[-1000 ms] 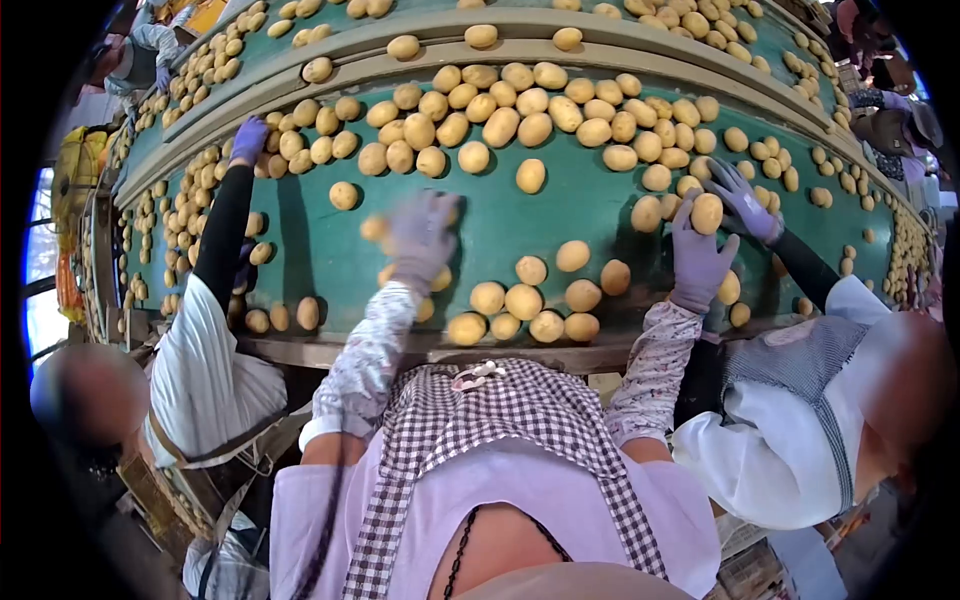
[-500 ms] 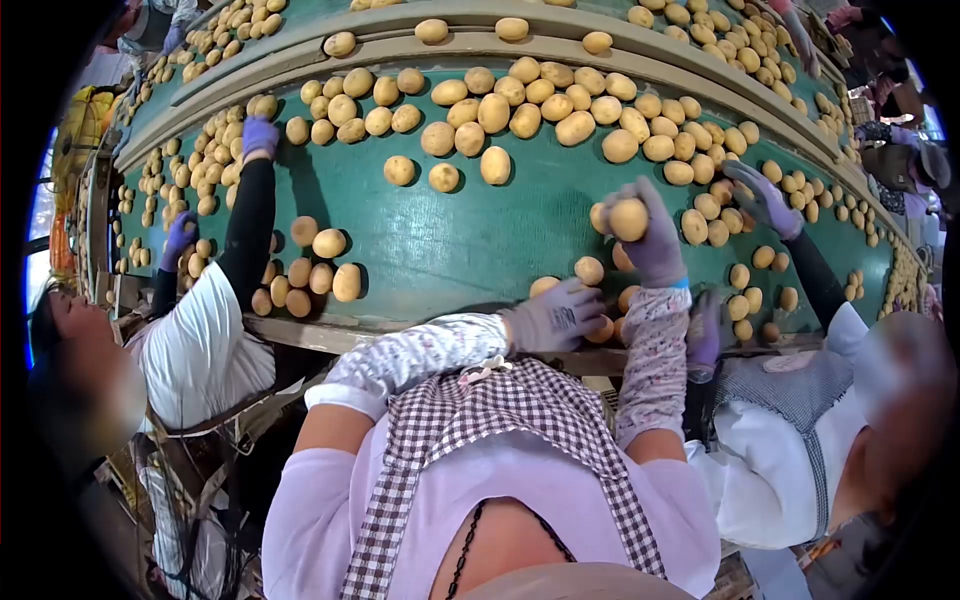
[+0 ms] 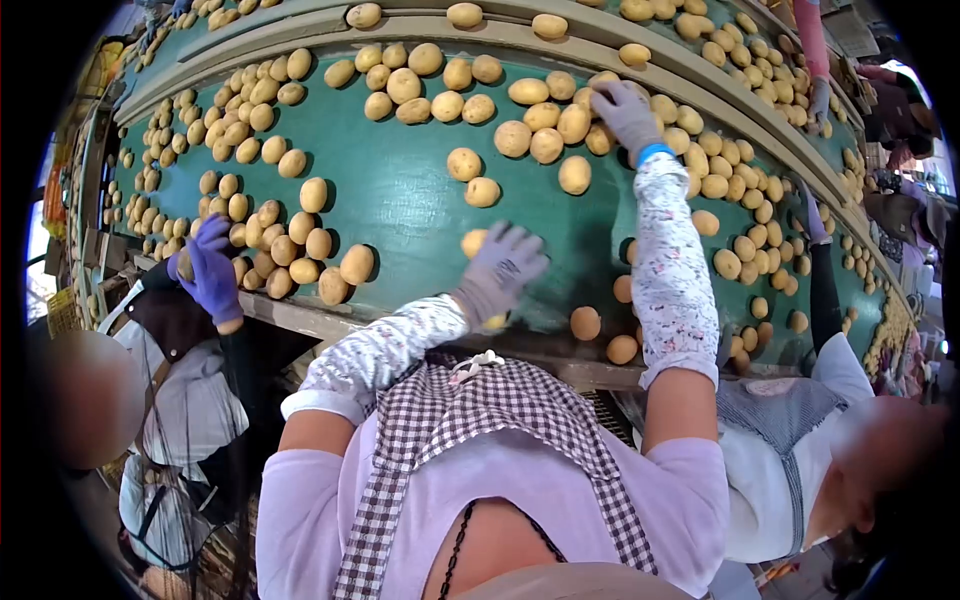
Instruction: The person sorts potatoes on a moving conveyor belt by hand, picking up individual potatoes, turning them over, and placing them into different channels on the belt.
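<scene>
My left hand [image 3: 503, 266], in a grey-purple glove, is over the near part of the green belt, slightly blurred with its fingers spread. One potato [image 3: 474, 242] shows at its fingertips, and another is partly hidden below the palm. Farther out, my right hand [image 3: 627, 117] reaches onto a cluster of potatoes near the far rail. Its fingers are stretched over them, apart, and touch the pile; no potato is visibly gripped. A potato [image 3: 574, 175] lies just left of my right wrist. Beside my right forearm, toward the near edge, are two brownish potatoes, one of them a round potato [image 3: 585, 323].
The green belt [image 3: 400, 215] carries many potatoes, bounded by a far rail [image 3: 420, 33] with several potatoes on it. At left, a co-worker's purple-gloved hands [image 3: 212, 275] hold a potato. Another co-worker's arm [image 3: 825, 300] reaches in at right. A wooden edge [image 3: 310, 318] runs along the near side.
My right hand has moved up and away to the far cluster, without the potatoes it held. My left hand has moved left and lifted its fingers apart. Potatoes on the belt have shifted right.
</scene>
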A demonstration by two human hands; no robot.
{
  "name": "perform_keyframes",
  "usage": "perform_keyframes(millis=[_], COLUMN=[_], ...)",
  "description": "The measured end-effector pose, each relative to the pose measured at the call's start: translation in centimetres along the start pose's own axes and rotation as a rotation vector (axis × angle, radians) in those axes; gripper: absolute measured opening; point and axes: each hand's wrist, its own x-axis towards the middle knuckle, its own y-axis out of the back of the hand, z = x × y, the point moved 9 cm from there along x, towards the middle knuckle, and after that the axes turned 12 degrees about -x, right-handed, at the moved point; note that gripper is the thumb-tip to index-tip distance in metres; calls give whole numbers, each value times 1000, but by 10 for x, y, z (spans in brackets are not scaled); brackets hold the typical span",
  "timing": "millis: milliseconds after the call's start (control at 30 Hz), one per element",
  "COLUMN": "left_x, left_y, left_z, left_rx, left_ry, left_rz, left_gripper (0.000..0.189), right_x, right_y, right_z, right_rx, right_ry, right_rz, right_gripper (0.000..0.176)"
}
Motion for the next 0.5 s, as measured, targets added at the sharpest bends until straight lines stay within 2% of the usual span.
perform_keyframes(millis=[67, 133, 200, 233, 267, 300, 333, 367, 400, 467, 500], left_x=[-38, -66, -126, -138, -145, -135, -124, -112, -102, -88, -79], left_y=[39, 83, 128, 142, 156, 165, 167, 158, 148, 102, 82], left_z=[-63, -116, -149, -149, -145, -128, -108, -96, -83, -52, -29], left_rx=[3, 171, 332, 339, 345, 303, 235, 82, -70, -290, -253], left_ry=[210, 605, 500, 450, 394, 319, 269, 227, 183, 81, -29], left_rz=[85, -226, 242, 356, 471, 480, 461, 400, 339, 139, -3], left_gripper=[36, 37, 39, 40, 42, 43, 46, 48, 51, 53, 54], right_x=[-15, -52, -95, -110, -118, -123, -109, -100, -81, -82, -85], right_y=[-23, -41, -60, -50, -53, -62, -57, -13, -3, -27, -39], right_z=[-33, -90, -151, -160, -168, -177, -145, -126, -73, -57, -67], right_rx=[-229, -179, -181, -184, 200, 582, 426, 589, 277, -878, -585], right_ry=[-121, 143, 144, 135, 117, 96, 188, -191, -215, -49, -58], right_rz=[82, 240, 192, 190, -15, -215, -30, 39, 180, 70, 130], right_gripper=[44, 45, 41, 41, 38, 36, 30, 27, 23, 25, 29])
